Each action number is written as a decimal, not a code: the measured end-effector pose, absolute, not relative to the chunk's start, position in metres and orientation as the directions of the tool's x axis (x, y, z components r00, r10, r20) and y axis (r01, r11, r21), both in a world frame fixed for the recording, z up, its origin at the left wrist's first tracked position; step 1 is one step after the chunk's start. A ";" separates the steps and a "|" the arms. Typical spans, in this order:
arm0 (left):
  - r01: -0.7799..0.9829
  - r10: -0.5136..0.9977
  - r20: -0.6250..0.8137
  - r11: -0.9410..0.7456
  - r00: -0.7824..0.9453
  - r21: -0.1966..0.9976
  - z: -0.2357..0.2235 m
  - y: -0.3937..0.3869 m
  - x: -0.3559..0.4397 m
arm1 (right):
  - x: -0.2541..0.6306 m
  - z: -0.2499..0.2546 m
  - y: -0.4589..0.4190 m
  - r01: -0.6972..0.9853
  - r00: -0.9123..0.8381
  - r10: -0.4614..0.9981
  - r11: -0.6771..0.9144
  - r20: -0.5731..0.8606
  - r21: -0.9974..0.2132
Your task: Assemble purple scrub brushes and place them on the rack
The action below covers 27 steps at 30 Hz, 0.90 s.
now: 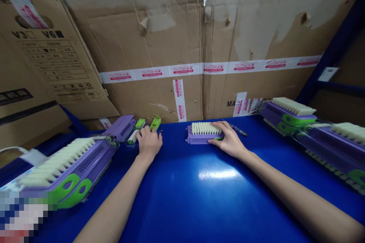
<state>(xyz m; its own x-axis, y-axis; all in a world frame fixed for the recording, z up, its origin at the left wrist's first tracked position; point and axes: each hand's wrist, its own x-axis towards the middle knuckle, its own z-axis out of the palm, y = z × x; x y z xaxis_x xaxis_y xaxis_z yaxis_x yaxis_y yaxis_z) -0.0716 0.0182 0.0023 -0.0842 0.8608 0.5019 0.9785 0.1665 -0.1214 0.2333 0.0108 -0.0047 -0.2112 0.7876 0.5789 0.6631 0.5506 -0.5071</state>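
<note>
A bare left forearm (114, 209) and a bare right forearm (296, 186) reach in from the bottom edge, across a glossy blue tabletop (182, 205).

At the far side of the table, right of the left hand, sits a rectangular purple plastic block with rows of cream bristles (202, 133), bristles up. The right hand (229, 142) is clamped on its right end, thumb along the near side and fingers over the far top edge. Just beyond that hand lies a slim dark pen-like tool (238, 130).

The left hand (149, 143) reaches over a small cluster: a curved bright green plastic piece (155, 122), a little green-topped part (140, 123) and a pale oblong piece (133, 137). Its fingers are bent and slightly apart; whether they pinch anything, I cannot tell.

The step in hand seems to be steadying the block while the left hand picks among small parts. The next move probably calls for a sure fingertip hold on one part, with the block kept still.

Stacked purple-and-green bristled units stand at left (82, 163) and right (288, 115), before a wall of brown cardboard (159, 38).
</note>
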 end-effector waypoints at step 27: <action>0.971 0.880 0.468 0.174 -0.080 -0.162 0.041 0.006 -0.083 | 0.233 -0.003 0.009 0.652 -0.214 0.787 0.556 0.578 -0.516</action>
